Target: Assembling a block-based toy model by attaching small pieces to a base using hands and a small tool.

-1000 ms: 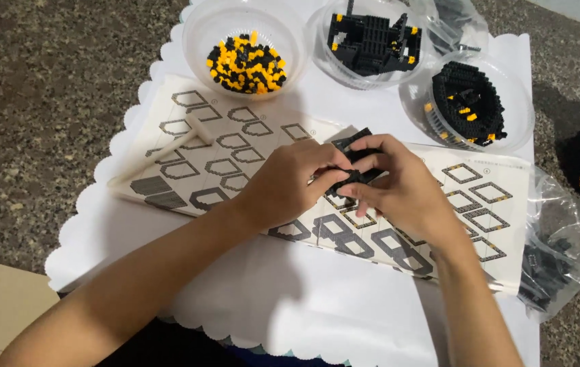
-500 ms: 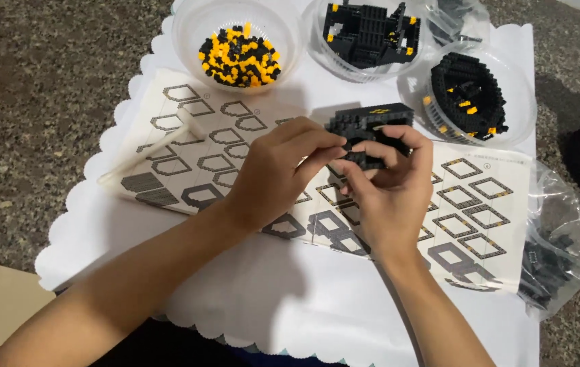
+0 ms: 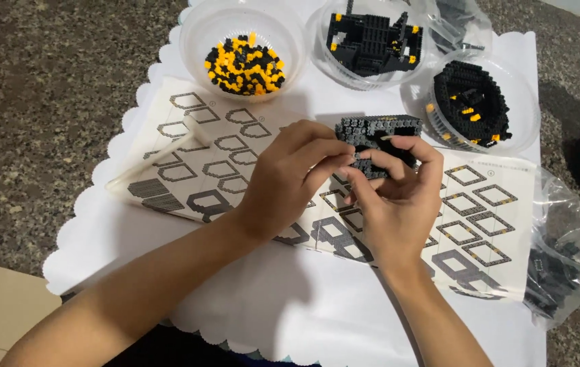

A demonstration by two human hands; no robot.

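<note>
Both hands meet over the middle of the instruction sheet (image 3: 235, 170), clamped on a black building-block assembly (image 3: 377, 129) raised just above the paper; the right hand (image 3: 398, 204) cradles it from below with fingers curled round its near edge, seemingly to steady it, while the left hand (image 3: 290, 180) pinches its left end with thumb and fingertips closed, as if pressing on a small piece too tiny to make out; the sheet lies flat beneath, its diagrams open to view; at the far side stand three clear bowls within easy reach: one at the left holding loose yellow and black bricks (image 3: 243, 64), one in the middle holding a part-built black section (image 3: 369, 42), one at the right holding a rounded black section (image 3: 472, 102); a white brick-separator tool (image 3: 157, 158) rests on the sheet's left; a plastic bag of dark pieces (image 3: 561, 261) lies at the right edge of the white scalloped mat (image 3: 290, 319).
</note>
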